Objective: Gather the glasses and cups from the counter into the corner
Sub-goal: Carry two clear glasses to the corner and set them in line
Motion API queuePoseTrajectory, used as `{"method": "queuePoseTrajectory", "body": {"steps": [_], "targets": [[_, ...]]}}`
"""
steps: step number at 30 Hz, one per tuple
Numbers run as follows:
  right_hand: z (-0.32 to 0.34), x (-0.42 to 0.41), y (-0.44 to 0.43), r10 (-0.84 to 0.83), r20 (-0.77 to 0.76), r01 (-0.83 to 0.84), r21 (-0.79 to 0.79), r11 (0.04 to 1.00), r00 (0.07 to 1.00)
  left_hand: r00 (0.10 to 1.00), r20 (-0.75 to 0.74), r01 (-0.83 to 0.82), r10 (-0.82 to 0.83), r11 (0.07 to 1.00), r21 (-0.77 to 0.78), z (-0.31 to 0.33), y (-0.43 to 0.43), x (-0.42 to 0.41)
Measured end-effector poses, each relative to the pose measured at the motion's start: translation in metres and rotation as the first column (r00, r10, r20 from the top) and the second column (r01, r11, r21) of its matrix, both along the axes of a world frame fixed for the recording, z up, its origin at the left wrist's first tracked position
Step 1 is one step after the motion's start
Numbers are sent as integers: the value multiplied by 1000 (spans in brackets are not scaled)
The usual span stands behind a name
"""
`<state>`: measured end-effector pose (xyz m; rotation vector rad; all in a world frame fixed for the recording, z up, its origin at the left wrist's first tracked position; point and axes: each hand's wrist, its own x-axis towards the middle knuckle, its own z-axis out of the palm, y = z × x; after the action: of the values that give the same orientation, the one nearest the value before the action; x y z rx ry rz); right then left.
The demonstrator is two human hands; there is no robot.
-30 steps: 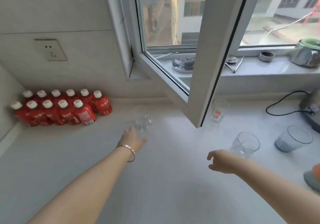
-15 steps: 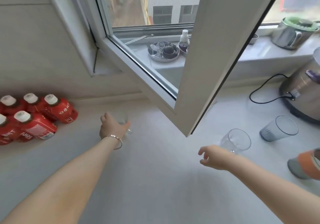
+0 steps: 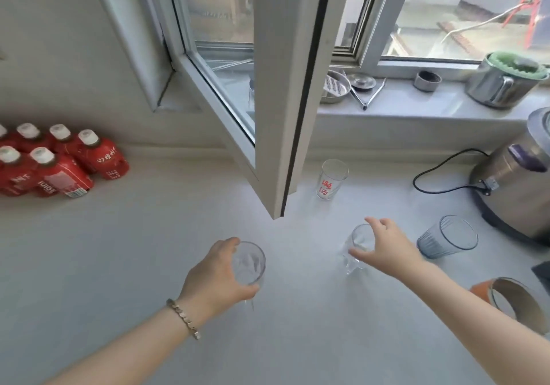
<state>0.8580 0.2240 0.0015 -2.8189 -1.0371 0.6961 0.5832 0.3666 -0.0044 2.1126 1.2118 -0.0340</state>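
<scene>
My left hand [image 3: 215, 277] is wrapped around a clear glass [image 3: 250, 261] held just above the grey counter [image 3: 119, 265], near the middle. My right hand [image 3: 385, 247] is closed over the rim of a second clear glass [image 3: 358, 243] standing on the counter, thumb on the near side and fingers on the far side. A small glass with red characters [image 3: 330, 180] stands further back, under the window sash. A blue-grey ribbed tumbler [image 3: 446, 237] is just right of my right hand. An orange-banded cup [image 3: 506, 298] sits at the right edge.
Several red juice bottles [image 3: 59, 161] fill the back left corner. An open window sash [image 3: 279, 116] hangs low over the middle of the counter. A steel appliance [image 3: 512, 182] with a black cord [image 3: 431, 176] stands at the right. A kettle [image 3: 506, 80] is on the sill.
My left hand has come back from near the bottles to the middle, with a glass in it. My right hand has moved forward and closed on the clear glass.
</scene>
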Motion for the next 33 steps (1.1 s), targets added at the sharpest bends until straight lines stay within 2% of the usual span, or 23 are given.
{"method": "queuePoseTrajectory", "body": {"steps": [3, 6, 9, 12, 15, 18, 23, 26, 29, 33], "targets": [[-18, 7, -6, 37, -57, -39, -49, 998, 998, 997, -10, -74, 74, 997, 9, 3, -36, 2], [-31, 13, -7, 57, -24, -57, 22, 998, 998, 986, -23, -166, 167, 985, 46, 6, -67, 1], [-35, 17, -7, 90, -56, -86, 78, 993, 994, 947, -26, -317, 319, 946, 73, 10, -99, -6], [-28, 13, -11, 216, -79, -210, 82, 974, 973, 891, -17, -449, 453, 888, 101, 15, -135, -23], [-13, -12, -19, 408, -90, -398, 113, 911, 908, 833, -8, -549, 553, 829, 110, 21, -175, -48], [5, -62, -26, 635, -71, -624, 130, 771, 769, 746, 33, -665, 666, 741, 93, 27, -221, -84], [33, -185, -48, 898, -49, -878, 192, 438, 437, 494, 124, -869, 861, 488, 78, 39, -315, -165], [44, -273, -77, 974, -53, -945, 236, 226, 220, 317, 151, -947, 936, 306, 95, 46, -385, -221], [49, -362, -123, 997, -62, -959, 280, 54, 38, 144, 147, -987, 979, 130, 100, 50, -462, -276], [53, -475, -196, 983, -79, -943, 303, -137, -168, -22, 140, -993, 990, -38, 110, 58, -570, -347]]}}
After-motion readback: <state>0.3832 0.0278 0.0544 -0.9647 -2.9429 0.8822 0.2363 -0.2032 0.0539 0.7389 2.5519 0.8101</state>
